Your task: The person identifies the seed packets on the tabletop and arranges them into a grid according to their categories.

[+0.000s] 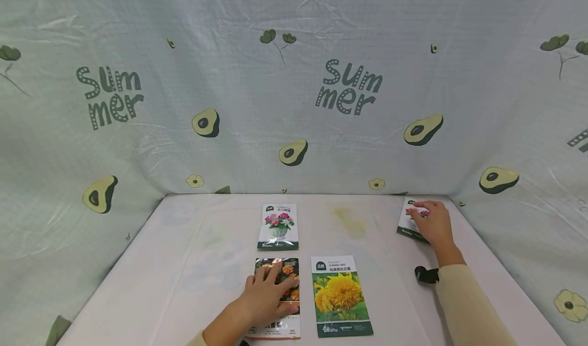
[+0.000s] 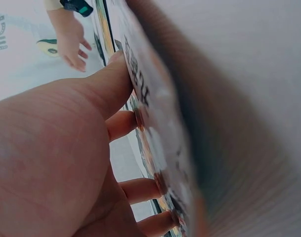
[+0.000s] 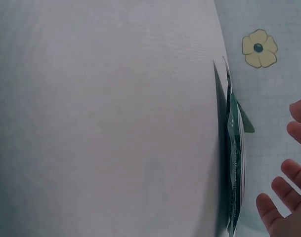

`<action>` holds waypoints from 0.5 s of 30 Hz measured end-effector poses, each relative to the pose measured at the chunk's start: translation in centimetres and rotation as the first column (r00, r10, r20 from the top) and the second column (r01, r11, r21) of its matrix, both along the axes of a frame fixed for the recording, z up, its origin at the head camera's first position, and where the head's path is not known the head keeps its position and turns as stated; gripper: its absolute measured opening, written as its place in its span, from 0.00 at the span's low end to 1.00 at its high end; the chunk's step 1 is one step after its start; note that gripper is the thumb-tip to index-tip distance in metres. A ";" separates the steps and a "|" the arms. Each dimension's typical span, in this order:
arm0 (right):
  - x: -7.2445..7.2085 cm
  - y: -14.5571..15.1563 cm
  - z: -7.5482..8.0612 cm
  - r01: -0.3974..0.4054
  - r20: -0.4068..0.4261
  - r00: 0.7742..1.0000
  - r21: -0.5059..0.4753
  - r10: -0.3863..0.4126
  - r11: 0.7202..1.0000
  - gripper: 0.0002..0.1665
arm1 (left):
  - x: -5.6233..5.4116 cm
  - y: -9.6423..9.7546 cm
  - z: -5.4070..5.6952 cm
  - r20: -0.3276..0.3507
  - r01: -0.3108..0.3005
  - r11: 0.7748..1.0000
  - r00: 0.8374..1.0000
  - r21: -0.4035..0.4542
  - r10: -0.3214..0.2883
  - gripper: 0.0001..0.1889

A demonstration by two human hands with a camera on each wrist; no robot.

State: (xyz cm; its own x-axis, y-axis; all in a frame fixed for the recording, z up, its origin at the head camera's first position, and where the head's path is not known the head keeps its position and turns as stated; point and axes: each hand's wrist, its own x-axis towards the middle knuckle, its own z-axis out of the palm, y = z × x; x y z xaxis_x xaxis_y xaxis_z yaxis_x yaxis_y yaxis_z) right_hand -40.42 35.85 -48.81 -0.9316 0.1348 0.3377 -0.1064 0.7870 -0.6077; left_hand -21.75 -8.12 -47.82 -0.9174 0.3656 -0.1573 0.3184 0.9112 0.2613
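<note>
My left hand (image 1: 266, 295) rests on a seed packet with orange flowers (image 1: 290, 319) at the front of the table. In the left wrist view its spread fingertips touch the face of that packet (image 2: 155, 133). At the back right corner, my right hand (image 1: 434, 226) hovers over a white seed packet with pink flowers (image 1: 409, 216). The right wrist view shows these fingers (image 3: 293, 190) spread apart, away from the packet (image 3: 234, 163), which lies on the table and is seen edge-on.
A seed packet with a yellow flower (image 1: 342, 295) lies right of my left hand. Behind the orange-flower packet lies another white packet with pink flowers (image 1: 277, 226). The pale table (image 1: 193, 264) is bordered by a printed curtain (image 1: 248, 162) at the back and sides.
</note>
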 end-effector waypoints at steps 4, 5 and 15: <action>-0.5 0.1 -0.2 0.010 0.042 0.999 0.012 -0.010 1.000 0.24 | 0.0 0.0 0.0 0.003 0.003 1.000 1.000 0.003 -0.003 0.29; -0.6 0.2 -0.3 0.010 0.053 0.999 0.013 -0.010 1.000 0.24 | 0.0 0.0 0.0 0.004 0.003 1.000 1.000 0.003 -0.003 0.29; -1.5 0.3 0.2 0.034 0.214 0.976 0.079 -0.051 0.996 0.26 | -0.2 -0.1 0.0 0.002 0.002 1.000 1.000 -0.003 -0.002 0.30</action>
